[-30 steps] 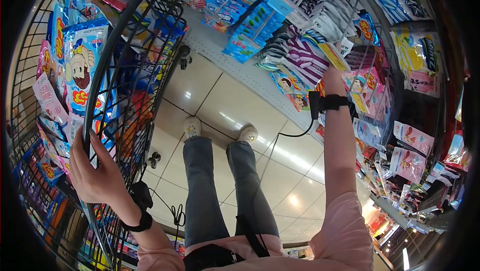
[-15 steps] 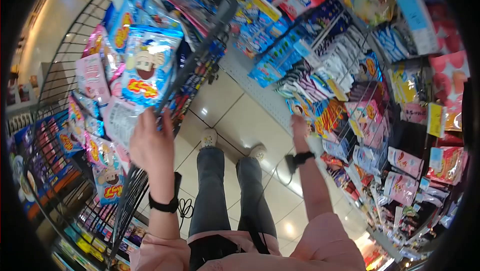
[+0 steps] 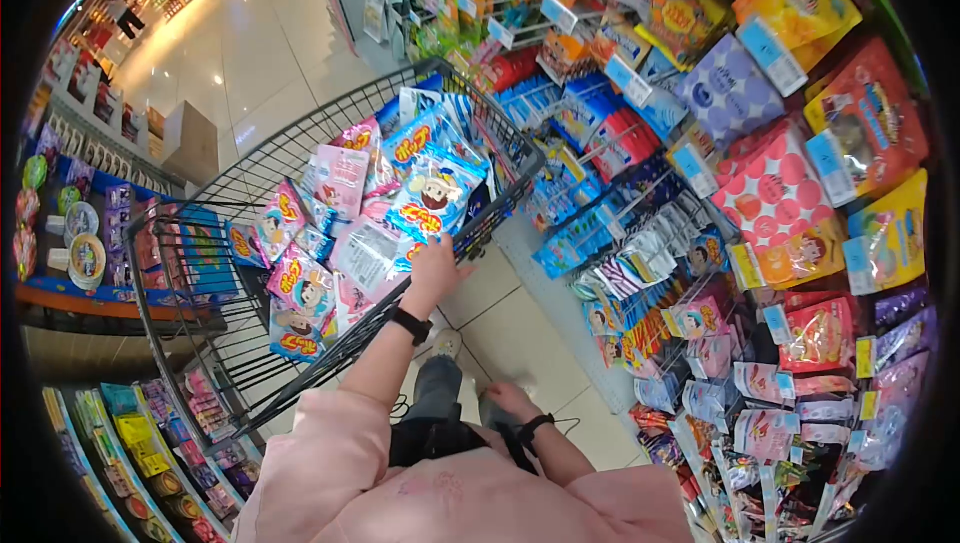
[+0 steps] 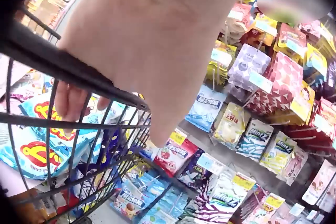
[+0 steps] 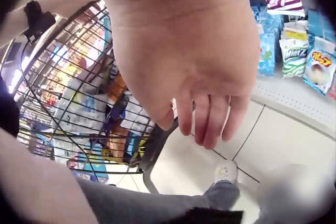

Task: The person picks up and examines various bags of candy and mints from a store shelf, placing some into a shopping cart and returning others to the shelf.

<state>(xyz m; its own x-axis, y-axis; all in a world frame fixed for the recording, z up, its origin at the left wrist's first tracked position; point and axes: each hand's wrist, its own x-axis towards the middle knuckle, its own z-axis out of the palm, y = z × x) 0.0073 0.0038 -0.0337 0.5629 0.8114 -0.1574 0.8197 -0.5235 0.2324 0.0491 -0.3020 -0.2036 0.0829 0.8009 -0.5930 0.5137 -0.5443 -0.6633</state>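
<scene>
Since the first frame, the right hand [image 3: 513,402] has moved from the shelf [image 3: 556,297] down near the jeans [image 3: 437,391]; I see its fingers hang loose, close side by side. The left hand [image 3: 430,278] straddles the rim of the cart [image 4: 42,56], fingers curled inside, thumb outside. In the cart, a blue bag [image 3: 437,191] lies by those fingertips; I cannot tell whether they touch.
</scene>
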